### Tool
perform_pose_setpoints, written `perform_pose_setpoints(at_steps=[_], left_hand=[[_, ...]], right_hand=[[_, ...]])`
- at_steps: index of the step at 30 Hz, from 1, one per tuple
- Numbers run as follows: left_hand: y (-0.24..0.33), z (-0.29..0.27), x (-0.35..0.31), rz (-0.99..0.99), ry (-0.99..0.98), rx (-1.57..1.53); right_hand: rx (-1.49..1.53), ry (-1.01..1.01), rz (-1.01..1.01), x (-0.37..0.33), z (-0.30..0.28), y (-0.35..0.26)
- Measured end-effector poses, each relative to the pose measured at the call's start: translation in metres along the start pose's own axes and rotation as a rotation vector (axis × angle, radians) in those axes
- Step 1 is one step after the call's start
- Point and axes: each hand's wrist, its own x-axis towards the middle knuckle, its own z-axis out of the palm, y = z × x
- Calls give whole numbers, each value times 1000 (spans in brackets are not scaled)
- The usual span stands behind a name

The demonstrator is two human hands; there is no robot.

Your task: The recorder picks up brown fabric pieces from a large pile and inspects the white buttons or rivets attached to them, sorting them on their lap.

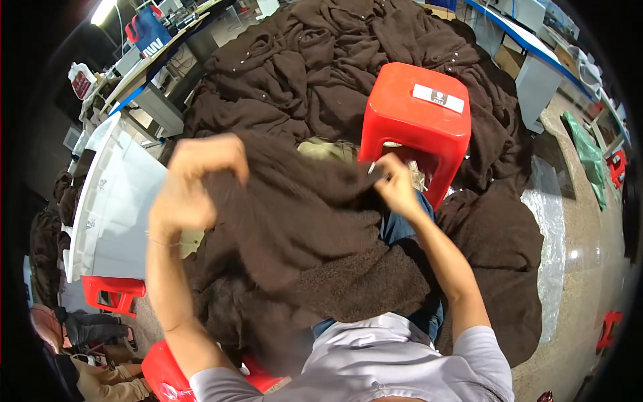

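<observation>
Across my lap lies a dark brown fleecy cloth [301,221], its front part rougher and curlier in texture. My left hand [191,191], smeared by motion, is raised at the cloth's left side with curled fingers closed on its edge. At the opposite edge, my right hand [398,186] pinches the cloth beside the red stool. A small shiny pale thing [372,167] shows at the right fingertips; its kind is too small to make out. Between both hands the cloth is lifted and partly blurred.
A big heap of brown cloth [301,67] fills the floor ahead. The red plastic stool [415,100] stands against it. At left is a large white bin [120,208]; worktables [161,57] run behind. Clear plastic sheeting [546,248] lies on the right.
</observation>
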Motion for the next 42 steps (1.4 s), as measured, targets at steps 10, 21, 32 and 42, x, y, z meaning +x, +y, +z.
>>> perform_pose_setpoints(at_steps=[10, 21, 32, 42], left_hand=[[-72, -21, -29, 479, 314, 1121], [-21, 307, -112, -266, 513, 49], [-21, 293, -122, -20, -90, -215], [-120, 178, -269, -544, -578, 790]], right_hand=[[-677, 449, -833, -15, -120, -111], [-578, -167, 127, -190, -134, 26], [-391, -16, 19, -153, -110, 31], [-536, -134, 188, -137, -137, 24]])
